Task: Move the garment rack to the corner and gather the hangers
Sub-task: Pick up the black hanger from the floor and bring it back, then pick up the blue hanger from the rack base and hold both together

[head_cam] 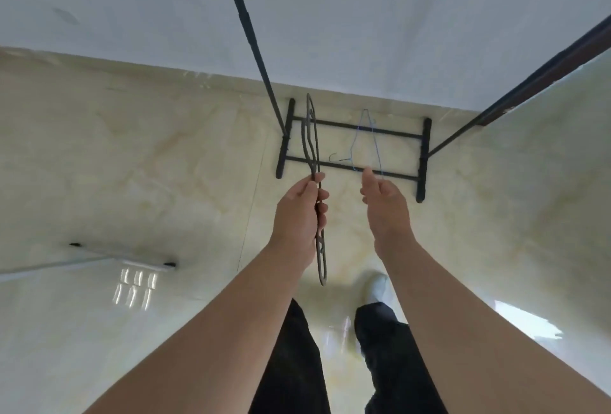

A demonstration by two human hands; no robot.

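The black garment rack stands against the white wall; its base (355, 131) rests on the floor and its uprights (252, 37) rise past the camera. A thin blue wire hanger (360, 135) lies across the base bars, far below my hands. My left hand (299, 215) is closed around a dark grey hanger (312, 135), held edge-on so it runs away from me. My right hand (385, 205) hovers beside it, fingers loosely extended and holding nothing; its fingertips overlap the blue hanger only in the picture.
The floor is glossy cream tile (148, 149) that meets the white wall (363, 16) just behind the rack. A white bar with black end caps (132, 259) lies low at the left. My dark trousers and a white shoe (377, 291) are below.
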